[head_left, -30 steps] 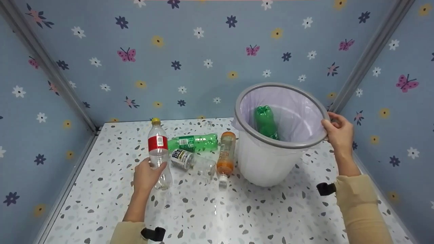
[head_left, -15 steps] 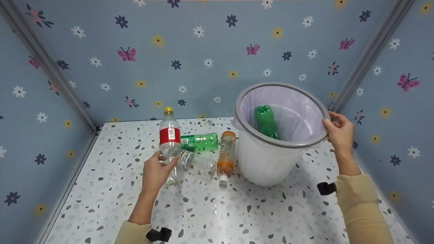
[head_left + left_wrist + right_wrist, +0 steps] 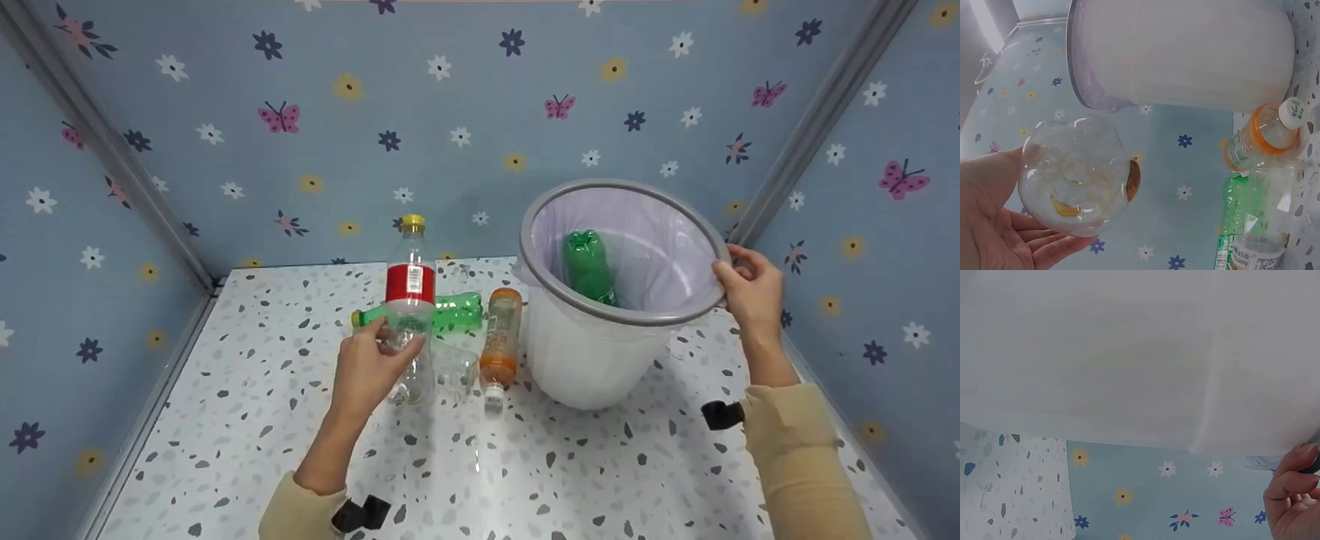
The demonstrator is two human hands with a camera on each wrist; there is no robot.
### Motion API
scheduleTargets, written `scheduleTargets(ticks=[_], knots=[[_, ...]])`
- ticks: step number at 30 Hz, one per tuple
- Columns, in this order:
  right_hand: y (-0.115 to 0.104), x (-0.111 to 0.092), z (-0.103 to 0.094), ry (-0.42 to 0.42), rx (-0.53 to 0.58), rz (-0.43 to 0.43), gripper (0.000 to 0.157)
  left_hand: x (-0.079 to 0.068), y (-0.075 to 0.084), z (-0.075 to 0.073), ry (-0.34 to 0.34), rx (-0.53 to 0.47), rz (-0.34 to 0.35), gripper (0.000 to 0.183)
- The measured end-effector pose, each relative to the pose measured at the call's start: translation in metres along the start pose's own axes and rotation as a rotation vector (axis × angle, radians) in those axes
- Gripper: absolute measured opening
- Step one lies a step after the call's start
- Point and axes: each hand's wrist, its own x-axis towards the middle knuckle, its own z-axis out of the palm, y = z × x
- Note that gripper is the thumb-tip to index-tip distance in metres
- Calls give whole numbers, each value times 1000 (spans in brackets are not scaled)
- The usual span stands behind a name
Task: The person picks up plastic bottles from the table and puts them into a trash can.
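Red-labelled bottle (image 3: pixel 410 296) just left of centre in the head view: clear, roughly upright, yellow cap up. Left hand (image 3: pixel 371 367) grips its lower half; in the left wrist view its base faces the camera, clear of the bench (image 3: pixel 247 420). Hands well apart, each clamped on something: right hand (image 3: pixel 752 292), at the right of the frame, pinches the grey rim of a white bin (image 3: pixel 592 360). Bin right of centre, pale purple liner (image 3: pixel 667 232) inside, one green bottle (image 3: pixel 589 262) within, its lower end hidden. Second green bottle (image 3: pixel 456 311) on its side behind the held one, partly covered by it. Clear bottle (image 3: pixel 455 367) lying in front of that; white label on it at lower right of the left wrist view. Orange-banded bottle (image 3: pixel 500 337) lies just beside the bin, white cap toward the bottom of the frame. Upper frame: blue wall (image 3: pixel 450 105), flowers, butterflies
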Motion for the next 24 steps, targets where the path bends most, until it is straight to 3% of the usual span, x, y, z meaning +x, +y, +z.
scheduleTargets(ticks=[9,24], knots=[[-1,-1,0,4,-14,-1,40,0,36,1,-30,4,46,61],[-1,1,0,23,-29,-15,40,2,92,2,-93,64,179,55]])
